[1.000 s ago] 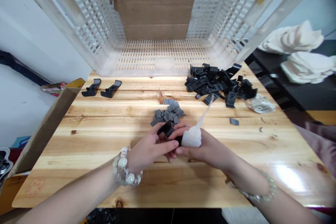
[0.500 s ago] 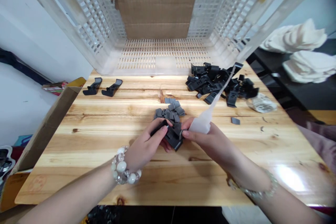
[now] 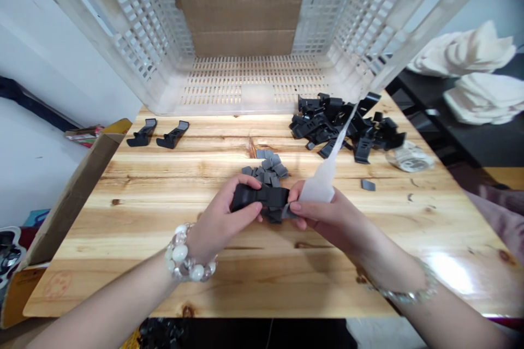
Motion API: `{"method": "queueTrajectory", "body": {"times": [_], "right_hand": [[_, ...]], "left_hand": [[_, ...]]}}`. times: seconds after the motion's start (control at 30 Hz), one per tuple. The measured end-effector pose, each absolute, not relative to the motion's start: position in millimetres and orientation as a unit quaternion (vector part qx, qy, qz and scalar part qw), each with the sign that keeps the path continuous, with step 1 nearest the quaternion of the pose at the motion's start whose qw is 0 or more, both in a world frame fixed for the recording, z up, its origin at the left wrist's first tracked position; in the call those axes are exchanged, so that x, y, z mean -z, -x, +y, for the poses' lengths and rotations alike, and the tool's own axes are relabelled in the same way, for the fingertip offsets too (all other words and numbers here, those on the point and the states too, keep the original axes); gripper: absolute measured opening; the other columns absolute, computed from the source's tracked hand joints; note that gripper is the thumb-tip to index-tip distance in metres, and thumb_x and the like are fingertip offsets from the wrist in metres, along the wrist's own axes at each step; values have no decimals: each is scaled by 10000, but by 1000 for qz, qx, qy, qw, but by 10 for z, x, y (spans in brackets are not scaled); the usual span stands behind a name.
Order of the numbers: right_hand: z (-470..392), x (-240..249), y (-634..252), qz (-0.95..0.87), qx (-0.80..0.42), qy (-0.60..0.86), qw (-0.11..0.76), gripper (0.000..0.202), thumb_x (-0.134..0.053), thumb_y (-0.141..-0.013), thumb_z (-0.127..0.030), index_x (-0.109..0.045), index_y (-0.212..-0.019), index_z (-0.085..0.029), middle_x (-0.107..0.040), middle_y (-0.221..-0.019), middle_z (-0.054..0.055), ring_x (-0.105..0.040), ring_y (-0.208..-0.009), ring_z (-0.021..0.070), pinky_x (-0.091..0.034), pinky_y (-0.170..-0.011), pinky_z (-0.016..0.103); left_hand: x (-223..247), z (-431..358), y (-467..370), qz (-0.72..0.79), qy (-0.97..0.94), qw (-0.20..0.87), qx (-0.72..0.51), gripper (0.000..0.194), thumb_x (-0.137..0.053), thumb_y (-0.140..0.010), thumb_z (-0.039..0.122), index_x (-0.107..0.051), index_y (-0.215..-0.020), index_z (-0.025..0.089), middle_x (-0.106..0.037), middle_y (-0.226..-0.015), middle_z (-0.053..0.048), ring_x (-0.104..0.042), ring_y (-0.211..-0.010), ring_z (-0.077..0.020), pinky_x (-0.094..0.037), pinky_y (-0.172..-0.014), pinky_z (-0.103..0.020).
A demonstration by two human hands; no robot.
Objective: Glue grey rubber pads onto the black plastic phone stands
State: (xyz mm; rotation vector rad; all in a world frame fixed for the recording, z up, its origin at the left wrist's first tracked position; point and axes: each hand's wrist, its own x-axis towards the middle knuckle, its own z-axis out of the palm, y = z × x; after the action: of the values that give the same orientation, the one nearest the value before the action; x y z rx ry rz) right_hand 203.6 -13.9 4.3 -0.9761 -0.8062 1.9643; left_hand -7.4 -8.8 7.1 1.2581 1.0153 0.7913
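My left hand (image 3: 225, 218) grips a black plastic clip (image 3: 268, 196) over the middle of the table. My right hand (image 3: 327, 212) has a white squeeze bottle with a long thin nozzle (image 3: 319, 188) tucked in it, nozzle pointing up and away. Between its thumb and fingertip is a small grey pad (image 3: 290, 211), close against the clip's right end; whether they touch I cannot tell. Just beyond the clip lies a loose pile of grey square pads (image 3: 270, 166), partly covered by my left hand and the clip.
A heap of black clips (image 3: 327, 120) is at the back right, beside a clear roundish object (image 3: 410, 157) and one lone grey pad (image 3: 368, 185). Two clips (image 3: 173, 134) with grey pads lie back left. A white plastic crate (image 3: 257, 99) stands behind.
The clip has turned in my left hand and now lies more level, its broad side facing up. My right hand and the bottle have shifted slightly, the nozzle staying up.
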Motion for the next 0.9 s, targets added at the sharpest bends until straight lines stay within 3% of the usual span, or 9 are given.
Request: {"method": "queueTrajectory", "body": {"times": [0.13, 0.27, 0.4, 0.5, 0.6, 0.7, 0.77, 0.9], "right_hand": [[-140, -45, -2052, -280, -787, 376, 401, 157, -802, -700, -205, -670, -763, -147, -579, -631, -19, -540, -515, 50, -378, -503, 168], [-187, -80, -2010, -263, -808, 366, 379, 166, -800, -702, -215, -669, -770, -138, -577, -626, -11, -535, -525, 49, -372, -506, 158], [-253, -123, -1970, -249, -817, 365, 370, 173, -790, -715, -229, -651, -778, -146, -554, -600, -21, -519, -517, 46, -376, -509, 158], [-279, -135, -1964, -255, -820, 366, 359, 175, -777, -735, -240, -644, -825, -169, -587, -662, -15, -534, -528, 50, -390, -516, 168], [-279, -127, -1957, -307, -789, 369, 382, 155, -762, -752, -210, -637, -840, -187, -641, -763, 5, -606, -635, 84, -428, -565, 184], [-272, -88, -1954, -361, -748, 383, 404, 127, -740, -757, -158, -630, -810, -191, -653, -922, 8, -622, -764, 97, -466, -655, 206], [-272, -51, -1958, -380, -734, 391, 406, 121, -723, -763, -134, -632, -809, -201, -631, -999, -5, -616, -830, 99, -477, -726, 221], [-282, -7, -1965, -391, -738, 371, 407, 110, -717, -765, -146, -628, -801, -199, -603, -1018, -5, -629, -846, 120, -485, -827, 289]], "left_hand": [[-124, -74, 166, 424, -751, 403, -305, 301, -633, -832, 239, -521, -1108, 197, -569, -1148, -70, -583, -1041, -193, -470, -930, -358], [-177, -70, 175, 387, -846, 273, -246, 205, -560, -885, 228, -577, -1084, 181, -635, -1100, -74, -591, -1043, -200, -460, -932, -364], [-146, -157, 94, 382, -839, 354, -160, 327, -457, -939, 259, -493, -1253, 173, -682, -1043, -83, -641, -893, -210, -502, -782, -369], [-129, -205, 64, 406, -776, 441, -196, 285, -388, -967, 234, -506, -1225, 201, -669, -1040, -64, -632, -892, -190, -503, -806, -363], [-143, -204, 67, 413, -625, 610, -258, 228, -386, -987, 300, -518, -1147, 204, -648, -1032, -59, -635, -924, -179, -531, -852, -364], [-162, -206, 53, 387, -461, 757, -253, 252, -405, -981, 375, -478, -1150, 203, -630, -987, -66, -660, -842, -194, -593, -701, -369], [-163, -223, 31, 373, -431, 781, -255, 259, -461, -961, 368, -469, -1151, 193, -610, -934, -56, -648, -786, -179, -587, -600, -316], [-132, -257, 11, 378, -478, 742, -280, 276, -556, -925, 327, -494, -1141, 168, -603, -844, -32, -598, -748, -125, -538, -606, -229]]}}
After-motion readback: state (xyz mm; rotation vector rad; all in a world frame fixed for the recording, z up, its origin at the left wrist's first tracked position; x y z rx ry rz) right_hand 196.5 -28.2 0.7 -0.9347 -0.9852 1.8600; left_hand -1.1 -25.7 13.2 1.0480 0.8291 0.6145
